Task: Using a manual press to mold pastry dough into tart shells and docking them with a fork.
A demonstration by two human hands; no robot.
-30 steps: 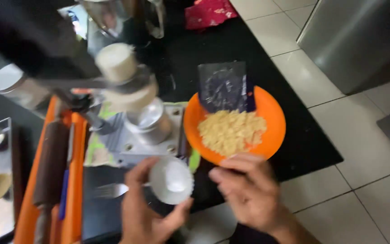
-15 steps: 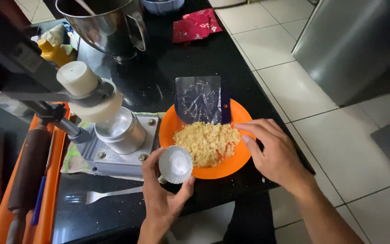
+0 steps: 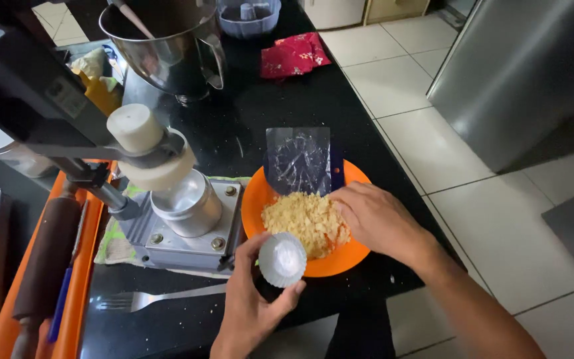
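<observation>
Holding a small white fluted cup (image 3: pixel 282 259) between thumb and fingers, the left hand (image 3: pixel 254 302) hovers at the orange plate's (image 3: pixel 347 262) seven o'clock edge; the right hand (image 3: pixel 379 223), fingers curled together, presses the crumbs (image 3: pixel 300 219) at three o'clock.

1. The left hand (image 3: pixel 250 309) held a small fluted cup (image 3: pixel 282 259), silvery white with a pale inside.
2. The right hand (image 3: pixel 377 223) lay on a heap of pale yellow crumbs (image 3: pixel 300 219) in a bright orange plate (image 3: pixel 330 266).
3. A clear, glinting plastic sheet (image 3: pixel 298 159) showed the dark surface and the orange through it.
4. The tabletop (image 3: pixel 247 126) was glossy black.
5. The press (image 3: pixel 181 229) was dull silver-grey, its upper block (image 3: pixel 144 149) cream white.
6. A red patterned cloth (image 3: pixel 293 56) lay beyond.
7. An orange tray (image 3: pixel 84 266) carried a dark brown rolling pin (image 3: pixel 44 259) and a blue pen (image 3: pixel 61 309).
8. The fork (image 3: pixel 154 298) was silver, the floor tiles (image 3: pixel 473 219) off-white.
</observation>
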